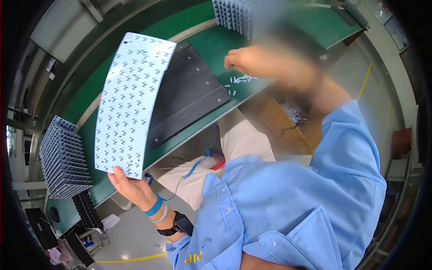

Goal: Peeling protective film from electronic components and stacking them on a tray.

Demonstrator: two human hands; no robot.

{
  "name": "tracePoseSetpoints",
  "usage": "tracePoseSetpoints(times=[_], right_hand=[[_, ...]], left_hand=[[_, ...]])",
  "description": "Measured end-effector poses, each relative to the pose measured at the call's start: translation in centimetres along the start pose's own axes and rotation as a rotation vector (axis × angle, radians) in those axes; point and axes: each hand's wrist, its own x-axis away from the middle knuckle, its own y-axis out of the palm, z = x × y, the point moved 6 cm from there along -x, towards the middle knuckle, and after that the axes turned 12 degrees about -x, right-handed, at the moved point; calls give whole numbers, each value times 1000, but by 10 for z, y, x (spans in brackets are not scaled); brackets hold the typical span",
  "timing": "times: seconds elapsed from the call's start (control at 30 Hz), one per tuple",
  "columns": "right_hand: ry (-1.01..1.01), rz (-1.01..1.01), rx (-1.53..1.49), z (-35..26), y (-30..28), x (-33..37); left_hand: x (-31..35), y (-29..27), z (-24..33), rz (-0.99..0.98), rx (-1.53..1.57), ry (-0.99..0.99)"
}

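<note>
Gripped at its near lower edge, a long white circuit board panel [128,105] covered in rows of small dark marks is in my left hand [130,185]. It is tilted up over the left side of a black flat plate [191,87] and hides part of it. My right hand [249,62] hovers past the plate's right side with its fingers curled together; whether anything is pinched in them does not show. Just below that hand, several small white strips [243,79] lie scattered on the green work surface [216,49].
On the left stands a rack of upright panels [65,157], and another stack of panels [231,18] is at the far side. An open cardboard box [281,121] with white scraps sits below the bench's right edge. A coiled blue cord [195,166] runs from my left wristband.
</note>
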Motion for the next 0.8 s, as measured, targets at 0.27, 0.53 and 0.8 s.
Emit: tracePoseSetpoints(times=[0.27, 0.53, 0.8], right_hand=[[109, 184, -986, -45, -14, 11], [294, 338, -1674, -75, -30, 68], [315, 528, -1194, -19, -56, 133]], left_hand=[[20, 73, 24, -81, -58, 143], [114, 177, 62, -945, -923, 1389], [160, 243, 29, -1250, -810, 1524]])
